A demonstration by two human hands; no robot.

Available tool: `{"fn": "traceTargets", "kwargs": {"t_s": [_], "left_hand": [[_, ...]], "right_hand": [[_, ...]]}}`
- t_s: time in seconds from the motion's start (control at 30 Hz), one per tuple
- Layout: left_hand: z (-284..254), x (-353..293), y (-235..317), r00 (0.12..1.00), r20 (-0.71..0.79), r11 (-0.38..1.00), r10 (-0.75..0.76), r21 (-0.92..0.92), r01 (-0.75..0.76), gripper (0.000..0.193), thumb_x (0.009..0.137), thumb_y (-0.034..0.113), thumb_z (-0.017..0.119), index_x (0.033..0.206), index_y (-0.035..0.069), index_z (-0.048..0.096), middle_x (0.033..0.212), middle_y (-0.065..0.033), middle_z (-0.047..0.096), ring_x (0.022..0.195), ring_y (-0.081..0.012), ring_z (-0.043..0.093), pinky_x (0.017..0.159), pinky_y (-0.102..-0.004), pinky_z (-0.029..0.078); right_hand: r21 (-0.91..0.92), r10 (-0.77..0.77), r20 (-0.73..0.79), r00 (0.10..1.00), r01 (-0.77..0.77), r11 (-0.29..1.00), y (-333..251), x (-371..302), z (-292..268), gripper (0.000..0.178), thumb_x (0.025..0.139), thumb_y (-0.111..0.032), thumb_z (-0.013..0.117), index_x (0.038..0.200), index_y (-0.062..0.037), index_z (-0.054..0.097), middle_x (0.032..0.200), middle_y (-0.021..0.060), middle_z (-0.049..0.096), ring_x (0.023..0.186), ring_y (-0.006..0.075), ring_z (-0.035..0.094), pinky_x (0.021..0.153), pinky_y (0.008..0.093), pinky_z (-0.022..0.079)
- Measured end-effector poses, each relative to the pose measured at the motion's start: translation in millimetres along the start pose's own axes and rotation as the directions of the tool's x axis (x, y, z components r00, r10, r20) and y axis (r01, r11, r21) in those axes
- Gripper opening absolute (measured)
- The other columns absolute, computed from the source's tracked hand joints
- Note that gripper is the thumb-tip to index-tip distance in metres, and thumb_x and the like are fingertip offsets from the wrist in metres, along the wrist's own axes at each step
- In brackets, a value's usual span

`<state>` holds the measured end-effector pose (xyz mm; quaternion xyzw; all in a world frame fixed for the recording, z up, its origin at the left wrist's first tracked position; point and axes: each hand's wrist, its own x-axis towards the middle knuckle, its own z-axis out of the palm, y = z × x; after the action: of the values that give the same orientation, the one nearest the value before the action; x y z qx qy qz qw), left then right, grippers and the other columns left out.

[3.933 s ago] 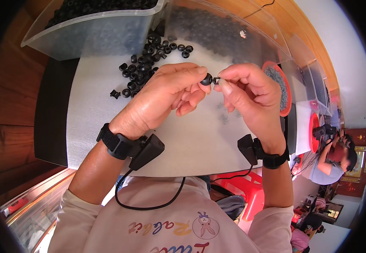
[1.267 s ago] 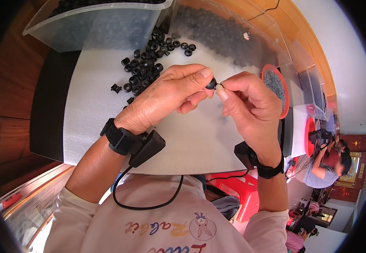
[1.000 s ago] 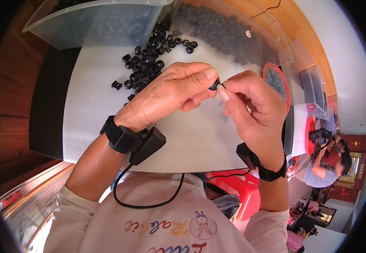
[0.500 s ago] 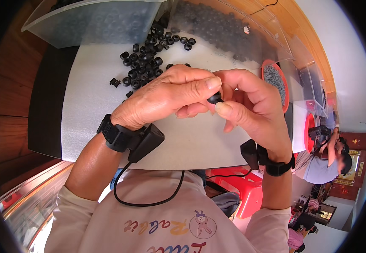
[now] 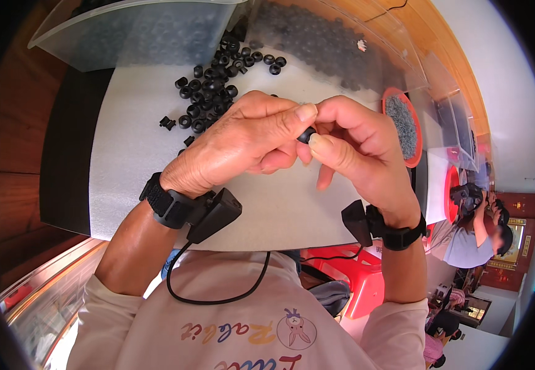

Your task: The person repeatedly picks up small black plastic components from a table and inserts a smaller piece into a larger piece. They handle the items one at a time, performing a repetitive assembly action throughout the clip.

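Between my two hands, above the white tabletop mat [image 5: 267,213], is a small round black plastic part [image 5: 307,135]. My left hand [image 5: 252,132] pinches it from the left, thumb on top and fingers curled beneath. From the right, my right hand [image 5: 357,145] grips the same part between thumb and bent forefinger. Much of the part is hidden by the fingertips. Beyond my left hand lies a loose heap of black ring-shaped parts [image 5: 209,92] with holes through them. A spool-shaped black piece [image 5: 167,123] lies apart at the heap's left.
A clear bin [image 5: 138,46] of black parts stands at the back left, another clear bin [image 5: 335,49] at the back. A red bowl [image 5: 418,147] of small grey pieces sits at the right. Beneath the table's front edge is a red stool [image 5: 366,277]. Another person [image 5: 471,246] is far right.
Both hands have shifted slightly left with the black part. My right thumb and forefinger have closed further over it, so less of it shows.
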<state>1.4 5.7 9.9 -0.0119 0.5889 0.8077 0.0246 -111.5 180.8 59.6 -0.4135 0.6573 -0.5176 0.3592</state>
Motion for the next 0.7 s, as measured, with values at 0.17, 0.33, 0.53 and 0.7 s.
{"fn": "traceTargets", "kwargs": {"t_s": [0.17,0.33,0.53,0.7], "left_hand": [[4.5,1.5,-7.0,0.997,0.011,0.998,0.070,0.004,-0.070,0.055,0.108,0.046,0.053,0.081,-0.001,0.066,0.055,0.0010,0.047,0.047,-0.0051,0.033,0.044,-0.0264,0.020],[5.3,3.7,-8.2,0.994,0.007,0.993,0.113,0.034,-0.113,0.054,0.108,0.047,0.053,0.080,0.002,0.065,0.054,0.0024,0.046,0.046,-0.0047,0.032,0.043,-0.0258,0.020],[3.3,5.9,-4.3,0.998,-0.051,0.976,0.032,-0.214,-0.042,0.053,0.105,0.054,0.056,0.080,0.008,0.061,0.053,0.0024,0.047,0.045,-0.0062,0.038,0.042,-0.0245,0.026],[2.2,8.2,-4.9,0.998,-0.042,0.978,-0.038,-0.206,0.029,0.057,0.104,0.058,0.055,0.077,0.008,0.062,0.052,0.0013,0.048,0.043,-0.0069,0.040,0.041,-0.0240,0.027]], "right_hand": [[0.029,0.052,0.014,0.999,-0.053,0.998,4.0,-0.9,-0.9,0.019,0.100,-0.019,0.069,0.102,-0.0004,0.063,0.084,0.0024,0.066,0.075,0.0066,0.064,0.054,0.0229,0.054],[0.021,0.039,-0.004,0.999,-0.039,0.999,4.6,-0.4,-1.1,0.019,0.101,-0.019,0.068,0.104,-0.0006,0.065,0.085,0.0023,0.067,0.076,0.0071,0.065,0.054,0.0230,0.054],[-0.253,-0.137,-0.051,0.989,0.120,0.960,-2.0,3.4,3.9,0.025,0.101,-0.016,0.066,0.117,0.0031,0.064,0.083,0.0016,0.059,0.072,0.0059,0.057,0.054,0.0214,0.049],[-0.649,-0.489,0.058,0.871,0.404,0.644,2.5,5.6,3.0,0.024,0.092,-0.008,0.074,0.112,0.0032,0.067,0.079,0.0063,0.056,0.067,0.0120,0.055,0.057,0.0258,0.044]]}}
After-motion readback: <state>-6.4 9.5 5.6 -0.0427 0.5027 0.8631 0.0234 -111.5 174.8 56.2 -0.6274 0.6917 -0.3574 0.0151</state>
